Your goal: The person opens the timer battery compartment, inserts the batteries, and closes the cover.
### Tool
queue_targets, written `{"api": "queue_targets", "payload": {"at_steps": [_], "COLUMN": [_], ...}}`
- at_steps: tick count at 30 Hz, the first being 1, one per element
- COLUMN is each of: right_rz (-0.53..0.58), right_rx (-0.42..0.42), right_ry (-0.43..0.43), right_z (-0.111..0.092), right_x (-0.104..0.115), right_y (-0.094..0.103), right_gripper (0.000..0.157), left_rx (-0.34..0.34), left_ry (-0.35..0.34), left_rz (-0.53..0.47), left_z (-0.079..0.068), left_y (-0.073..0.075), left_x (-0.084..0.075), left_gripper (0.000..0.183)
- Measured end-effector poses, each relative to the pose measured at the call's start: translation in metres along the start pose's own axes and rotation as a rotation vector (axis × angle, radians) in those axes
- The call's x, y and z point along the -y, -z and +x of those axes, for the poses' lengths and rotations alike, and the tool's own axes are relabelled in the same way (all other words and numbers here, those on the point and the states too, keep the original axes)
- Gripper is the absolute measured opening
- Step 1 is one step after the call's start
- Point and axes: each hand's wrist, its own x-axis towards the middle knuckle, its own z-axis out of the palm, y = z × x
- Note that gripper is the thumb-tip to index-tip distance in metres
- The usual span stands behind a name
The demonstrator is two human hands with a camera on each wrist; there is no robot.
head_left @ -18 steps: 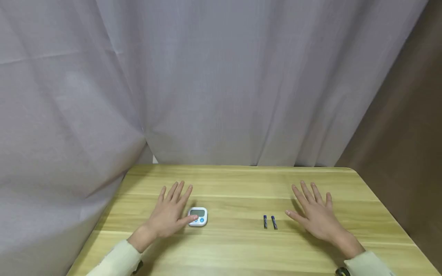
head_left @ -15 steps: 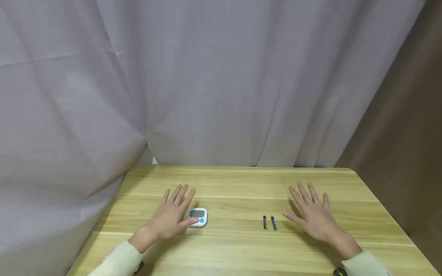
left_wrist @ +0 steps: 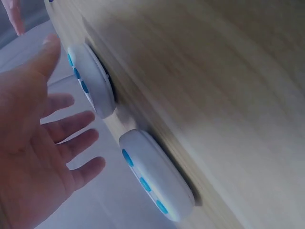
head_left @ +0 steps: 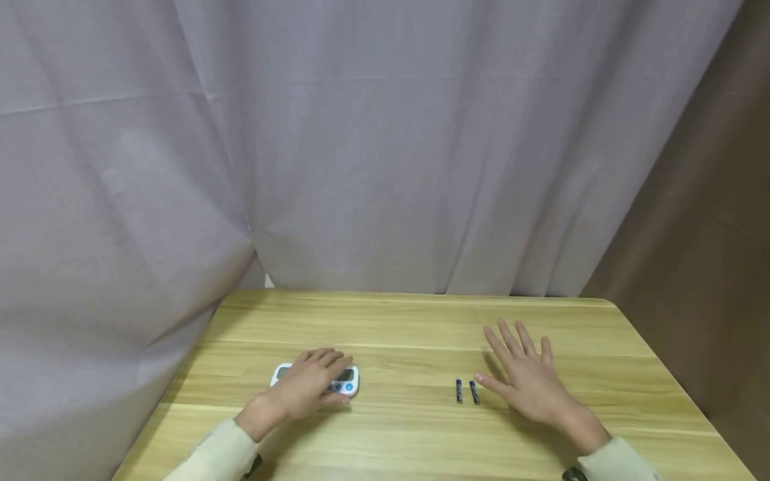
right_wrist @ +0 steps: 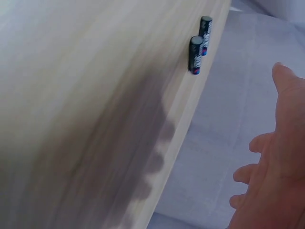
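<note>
Two white digital kitchen timers with blue buttons lie face up on the table, the right timer [head_left: 349, 377] and the left timer [head_left: 280, 371]. My left hand [head_left: 303, 386] is over them, covering part of both in the head view. In the left wrist view, its fingers are bent but apart from the right timer [left_wrist: 93, 81] and the left timer [left_wrist: 157, 176]. Two small dark-blue batteries, a left battery [head_left: 459, 391] and a right battery [head_left: 475, 393], lie side by side. Just right of them my right hand [head_left: 532, 387] hovers with spread fingers, holding nothing.
The wooden table [head_left: 409, 434] has pale green-brown grain. Behind it hangs a grey curtain [head_left: 373, 167], and a brown curtain [head_left: 698, 234] hangs at the right. The table's far edge runs close to the grey cloth.
My left hand has shifted right and its fingers have bent over the timers; the left timer now shows beside it. The right hand has moved left, closer to the batteries.
</note>
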Motion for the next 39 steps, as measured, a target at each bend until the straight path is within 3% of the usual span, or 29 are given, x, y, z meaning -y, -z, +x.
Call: {"api": "queue_targets", "payload": {"at_steps": [13,25,34,39], "right_rz": [0.043,0.043,0.144,0.261], "right_rx": [0.0,0.006,-0.013,-0.021], "right_ry": [0.03,0.049,0.051,0.039], "right_z": [0.009,0.013,0.015,0.015], "right_x": [0.021,0.034,0.043,0.05], "right_y": [-0.003,-0.011,-0.014,-0.014], "right_gripper": [0.089,0.09,0.084,0.077], "left_rx": [0.013,0.035,0.001,-0.08], "left_ry": [-0.032,-0.002,-0.026,-0.05], "left_rz": [0.097,0.079,0.031,-0.006], "left_z": [0.005,0.01,0.018,0.027], "left_y": [0.0,-0.001,0.005,0.01], "left_x": [-0.001,-0.004,-0.012,-0.02], "left_gripper": [0.068,0.076,0.078,0.074]}}
